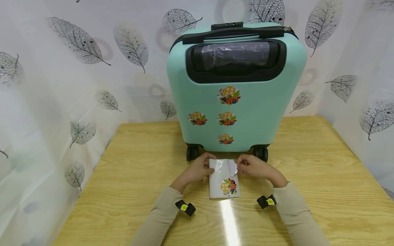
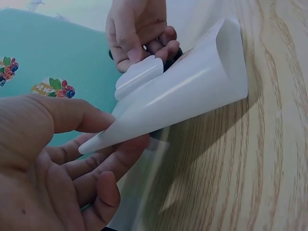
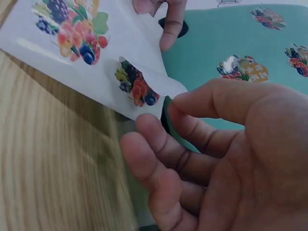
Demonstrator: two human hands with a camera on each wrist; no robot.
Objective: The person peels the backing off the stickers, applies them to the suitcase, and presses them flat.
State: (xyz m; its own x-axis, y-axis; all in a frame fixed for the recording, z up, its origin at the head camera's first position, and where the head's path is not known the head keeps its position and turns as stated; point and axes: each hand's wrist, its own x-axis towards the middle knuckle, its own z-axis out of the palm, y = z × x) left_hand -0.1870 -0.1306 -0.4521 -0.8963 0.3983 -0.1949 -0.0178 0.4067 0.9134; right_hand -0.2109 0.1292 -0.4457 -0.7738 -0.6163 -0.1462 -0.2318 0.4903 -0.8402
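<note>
My left hand [image 1: 198, 168] pinches the left edge of a white sticker sheet [image 1: 218, 181], thumb on top and fingers beneath. At the sheet's upper right, my right hand [image 1: 255, 166] pinches the edge of a fruit sticker [image 3: 137, 86] between thumb and forefinger. That sticker is partly peeled: its white back [image 2: 139, 77] curls up, while part of its printed face still lies on the sheet. Another fruit sticker [image 1: 229, 186] lies flat on the sheet's lower right. In the left wrist view the sheet is bent and raised over the wooden table.
A mint-green suitcase [image 1: 255, 112] stands upright behind the hands, with several fruit stickers [image 1: 227, 119] on its front. Its black wheels [image 1: 193, 153] rest on the wooden table [image 1: 138, 171]. A leaf-patterned cloth [image 1: 132, 85] hangs behind and at the sides.
</note>
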